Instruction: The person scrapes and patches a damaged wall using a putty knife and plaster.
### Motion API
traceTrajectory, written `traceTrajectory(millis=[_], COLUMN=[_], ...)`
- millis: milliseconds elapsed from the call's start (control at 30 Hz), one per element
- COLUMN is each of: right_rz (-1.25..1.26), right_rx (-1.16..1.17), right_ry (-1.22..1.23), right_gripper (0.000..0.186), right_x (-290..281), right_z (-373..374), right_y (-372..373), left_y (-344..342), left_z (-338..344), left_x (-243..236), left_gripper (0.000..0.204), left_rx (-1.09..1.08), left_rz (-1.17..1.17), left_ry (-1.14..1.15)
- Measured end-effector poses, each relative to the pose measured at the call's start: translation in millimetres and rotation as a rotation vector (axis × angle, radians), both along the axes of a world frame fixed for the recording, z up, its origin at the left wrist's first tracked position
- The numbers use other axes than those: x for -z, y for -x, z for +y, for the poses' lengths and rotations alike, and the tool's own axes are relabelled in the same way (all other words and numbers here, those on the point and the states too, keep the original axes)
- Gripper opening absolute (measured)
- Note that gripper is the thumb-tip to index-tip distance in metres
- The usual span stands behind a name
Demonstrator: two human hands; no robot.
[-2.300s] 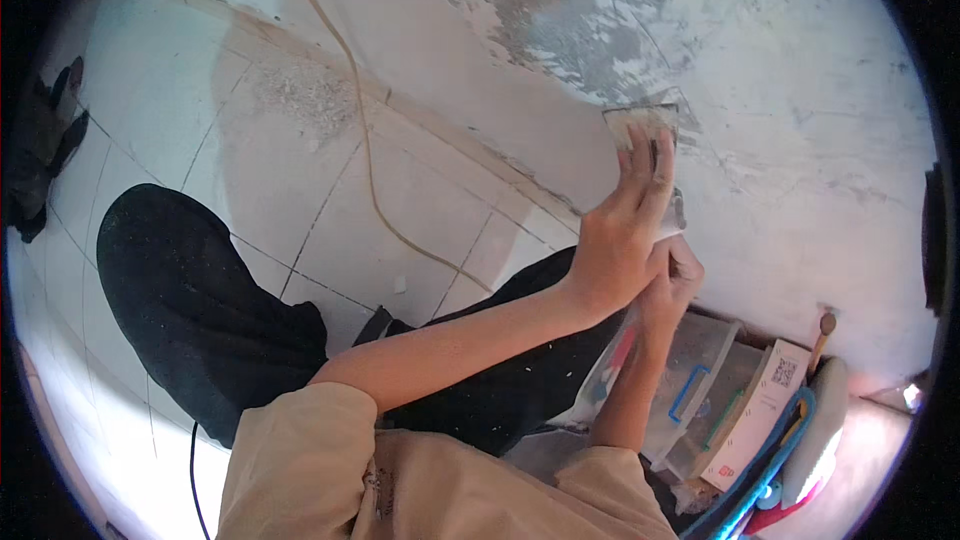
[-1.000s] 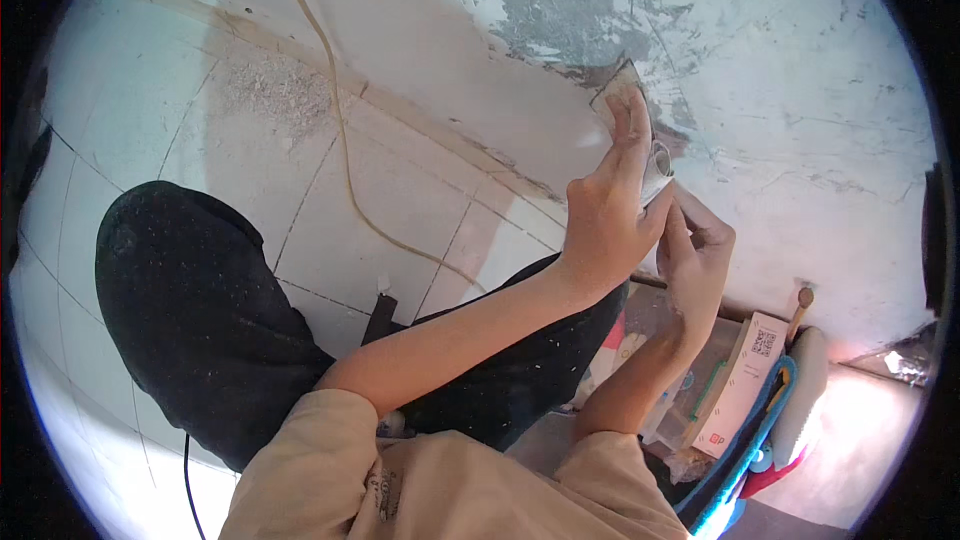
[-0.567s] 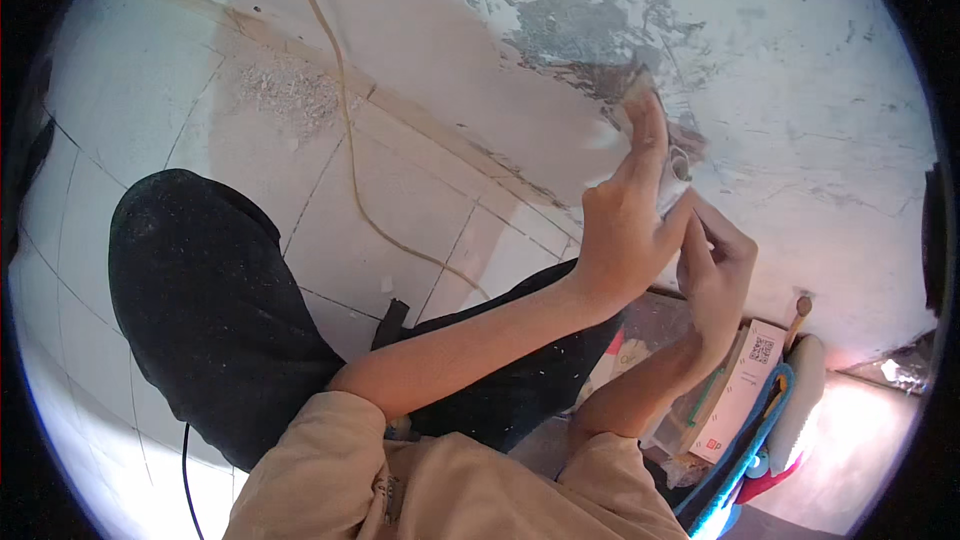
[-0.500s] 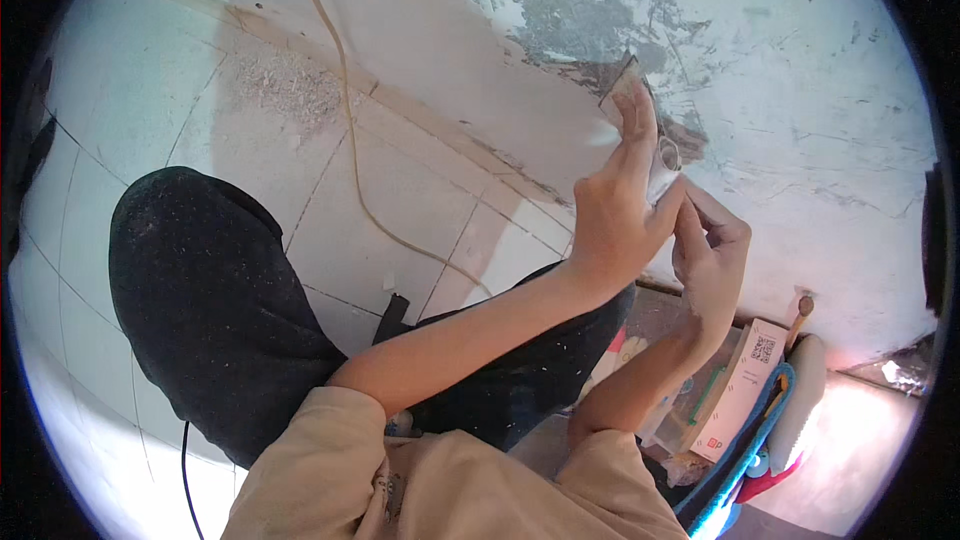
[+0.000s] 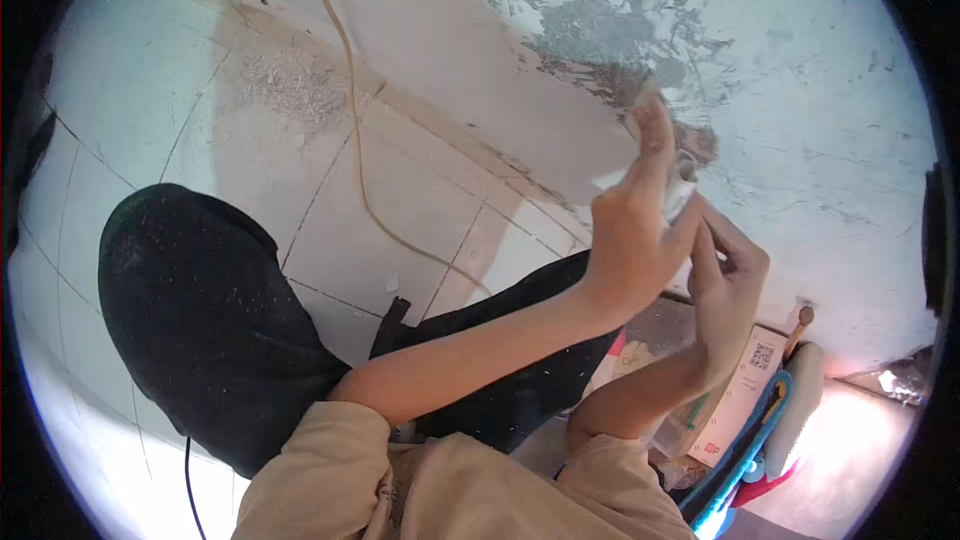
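At far L of frame, a black-clad knee (image 5: 185, 280) is sticking up on the tiles (image 5: 315, 230); upper L, a hose (image 5: 362, 155) is running down past crumbs (image 5: 285, 90). L forearm (image 5: 480, 345) is slanting up from lower ctr, elbow bent, wrist cocking up. L hand (image 5: 632, 240), R of ctr, is reaching up w/ fingers extended twd the wall's grey patch (image 5: 590, 30); it's holding a white roll (image 5: 679, 194) btwn fingers & thumb. Fingertips are blurring over a pale sheet. R forearm (image 5: 640, 395) is rising from lower ctr-R, wrist bending; R hand (image 5: 728, 275) is curling, knuckles outward, fingertips meeting by L thumb; can't tell if they're gripping the roll. Lower R, a pink-white box (image 5: 740, 400) is standing beside R forearm.
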State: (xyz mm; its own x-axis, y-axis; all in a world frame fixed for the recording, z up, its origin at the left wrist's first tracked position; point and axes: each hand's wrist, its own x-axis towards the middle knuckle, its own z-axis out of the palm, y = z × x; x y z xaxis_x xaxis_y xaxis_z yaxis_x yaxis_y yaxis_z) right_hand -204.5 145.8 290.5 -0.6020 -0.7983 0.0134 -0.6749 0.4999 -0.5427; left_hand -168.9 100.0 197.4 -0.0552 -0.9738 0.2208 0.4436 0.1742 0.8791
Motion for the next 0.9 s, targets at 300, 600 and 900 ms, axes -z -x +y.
traceTrajectory(millis=[300,600,900], right_rz=[0.080,0.021,-0.226], right_rx=[-0.038,-0.128,-0.035], right_ry=[-0.059,0.133,0.383], right_gripper=[0.023,0.022,0.026], right_x=[-0.7,25.9,18.6], right_z=[-13.4,-5.6,51.9], right_y=[-11.2,17.7,8.4], left_y=[-9.0,-0.1,3.2], left_z=[-10.6,-16.5,-8.9], left_x=[1.4,20.9,26.7], left_gripper=[0.065,0.058,0.051], left_rx=[0.009,0.176,0.186], left_rz=[-0.007,-0.032,0.001], left_ry=[-0.094,-0.225,-0.149])
